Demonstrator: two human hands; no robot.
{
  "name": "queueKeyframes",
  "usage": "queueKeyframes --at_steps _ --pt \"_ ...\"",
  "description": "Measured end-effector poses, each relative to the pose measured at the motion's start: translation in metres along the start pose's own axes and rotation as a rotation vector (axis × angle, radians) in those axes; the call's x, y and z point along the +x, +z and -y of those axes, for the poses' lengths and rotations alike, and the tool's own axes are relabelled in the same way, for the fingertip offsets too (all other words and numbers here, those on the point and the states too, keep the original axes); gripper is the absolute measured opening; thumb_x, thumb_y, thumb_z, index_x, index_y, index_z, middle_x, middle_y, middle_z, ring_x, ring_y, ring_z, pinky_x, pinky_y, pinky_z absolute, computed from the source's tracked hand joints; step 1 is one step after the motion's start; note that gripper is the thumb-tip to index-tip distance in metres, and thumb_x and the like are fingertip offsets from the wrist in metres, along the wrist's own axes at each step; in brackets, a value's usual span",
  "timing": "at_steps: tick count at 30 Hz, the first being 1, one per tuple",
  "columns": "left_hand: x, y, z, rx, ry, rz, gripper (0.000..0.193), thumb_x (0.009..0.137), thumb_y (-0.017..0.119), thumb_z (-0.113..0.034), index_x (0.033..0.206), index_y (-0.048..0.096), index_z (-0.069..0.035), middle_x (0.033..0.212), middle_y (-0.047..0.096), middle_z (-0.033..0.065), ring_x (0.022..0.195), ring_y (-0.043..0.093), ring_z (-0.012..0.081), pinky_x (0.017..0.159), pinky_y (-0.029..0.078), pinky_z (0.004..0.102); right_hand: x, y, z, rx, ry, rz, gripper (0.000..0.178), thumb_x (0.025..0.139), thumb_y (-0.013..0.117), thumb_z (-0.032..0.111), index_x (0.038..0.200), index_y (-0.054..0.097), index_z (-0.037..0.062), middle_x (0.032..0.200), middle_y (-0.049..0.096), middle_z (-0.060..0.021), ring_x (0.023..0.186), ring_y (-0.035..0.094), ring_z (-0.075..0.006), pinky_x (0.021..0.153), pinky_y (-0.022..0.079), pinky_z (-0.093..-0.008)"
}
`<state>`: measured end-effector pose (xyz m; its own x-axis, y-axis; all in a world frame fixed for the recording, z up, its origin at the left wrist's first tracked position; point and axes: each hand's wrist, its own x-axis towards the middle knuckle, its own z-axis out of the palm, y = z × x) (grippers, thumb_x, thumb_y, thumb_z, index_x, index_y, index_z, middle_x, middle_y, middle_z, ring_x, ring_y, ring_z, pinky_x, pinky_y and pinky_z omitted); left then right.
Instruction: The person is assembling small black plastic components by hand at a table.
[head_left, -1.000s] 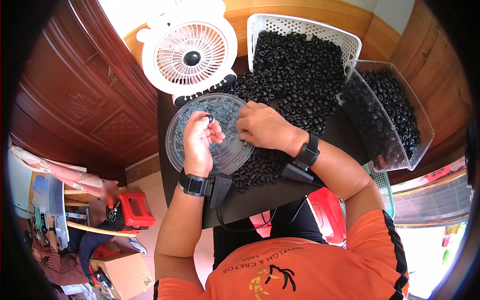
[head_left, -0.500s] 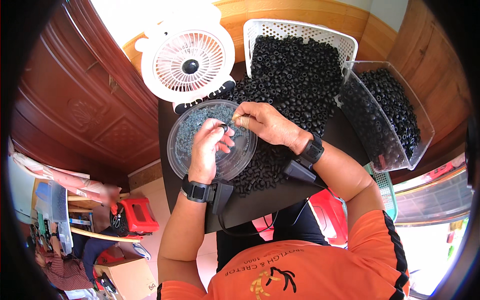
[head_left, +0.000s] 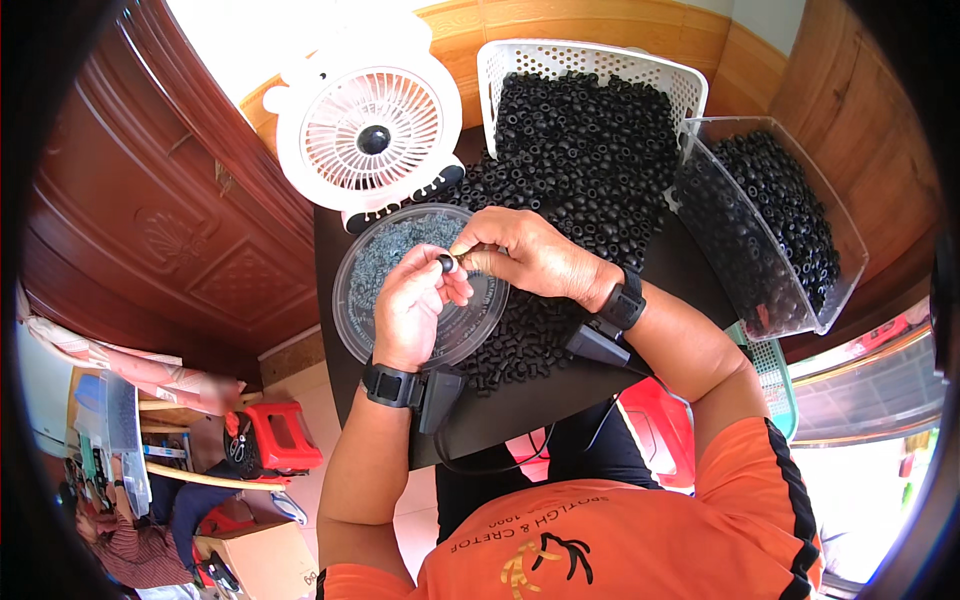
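Note:
Pinched in my left hand point(head_left: 405, 310) is a small rounded black piece point(head_left: 446, 263), held between thumb and fingertips. My right hand point(head_left: 540, 255) meets it from the right, thumb and forefinger closed together at the side of the piece. Whatever those fingertips hold is too small to make out. Both hands are over a round clear plastic tub point(head_left: 345, 325) with many tiny bluish translucent pieces point(head_left: 355, 262) in it. Beside the tub, under my right wrist, lie small black pieces point(head_left: 522, 340) on the dark tabletop point(head_left: 480, 412).
Ring-like black pieces point(head_left: 590, 130) spill from a tipped white perforated basket point(head_left: 640, 68) at the back. A clear bin point(head_left: 745, 245) of similar pieces stands at the right. A white fan point(head_left: 372, 135) stands behind the tub. Another person point(head_left: 135, 535) is at the lower left.
My right fingertips have come in to meet the black piece in my left hand. The piece has turned, and its rounded side now shows.

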<state>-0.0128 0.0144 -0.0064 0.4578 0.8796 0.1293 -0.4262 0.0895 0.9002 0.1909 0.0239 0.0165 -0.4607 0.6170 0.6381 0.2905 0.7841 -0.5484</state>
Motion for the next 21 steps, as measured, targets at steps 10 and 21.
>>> queueKeyframes --at_steps 10,21 --pt "0.001 0.005 0.000 0.078 -0.015 -0.032 0.022 0.096 0.049 -0.022 0.102 0.054 -0.001 0.089 0.061 0.0114 0.078 0.062 0.0200 0.071 0.048 0.0289 -0.003 -0.002 0.000 0.212 0.205 -0.001 0.008 0.088 0.067 0.003 0.096 0.066 0.0033 0.090 0.066 -0.0050 0.084 0.064 -0.0143 0.074 0.052 -0.0295" --pt "0.000 0.008 -0.001 0.449 -0.093 -0.042 0.019 0.096 0.050 -0.022 0.099 0.055 -0.004 0.085 0.060 0.0043 0.075 0.059 0.0120 0.067 0.046 0.0241 0.000 -0.013 0.008 -0.028 -0.059 -0.017 0.019 0.080 0.072 0.000 0.098 0.067 0.0035 0.093 0.067 -0.0098 0.087 0.066 -0.0262 0.076 0.053 -0.0341"
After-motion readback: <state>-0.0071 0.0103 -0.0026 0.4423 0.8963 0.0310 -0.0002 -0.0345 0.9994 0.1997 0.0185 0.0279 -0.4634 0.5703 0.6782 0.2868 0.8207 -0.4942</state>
